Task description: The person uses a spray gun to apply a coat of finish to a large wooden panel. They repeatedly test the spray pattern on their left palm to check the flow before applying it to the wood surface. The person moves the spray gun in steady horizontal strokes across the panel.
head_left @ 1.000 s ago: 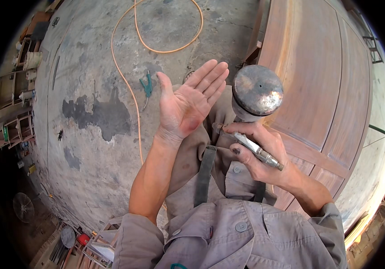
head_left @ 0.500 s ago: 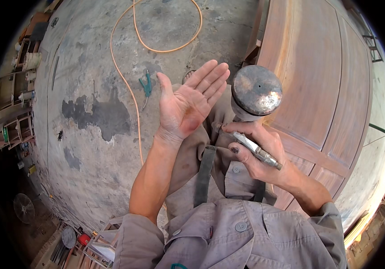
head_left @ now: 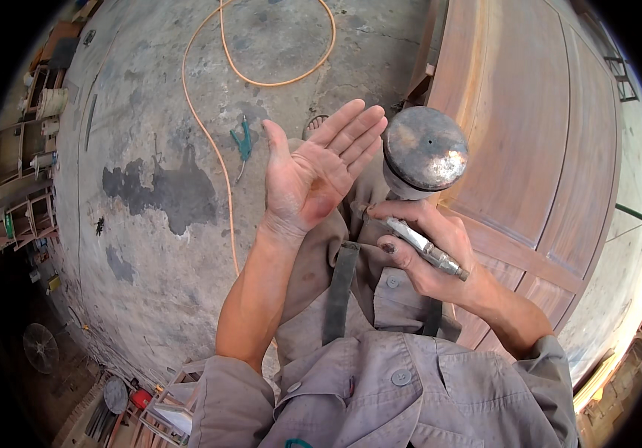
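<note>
My left hand (head_left: 319, 168) is held up with the palm showing, fingers stretched and thumb apart. Nothing is in it, and a reddish-brown stain marks the heel of the palm. My right hand (head_left: 436, 254) is wrapped round the metal handle of a spray gun (head_left: 418, 240). On top of the gun sits a round cup with a worn, dark metal lid (head_left: 427, 149), just right of my left fingertips. The gun's nozzle and trigger are mostly hidden by my fingers.
A large brown wooden panel door (head_left: 522, 127) lies to the right. An orange hose (head_left: 200, 112) loops over the stained concrete floor (head_left: 149, 276). A teal blow gun (head_left: 243, 143) lies beside the hose. At far left are wooden frames and a fan (head_left: 40, 347).
Almost nothing differs. The spray gun and its cup have shifted very slightly to the left and up; both hands keep their pose.
</note>
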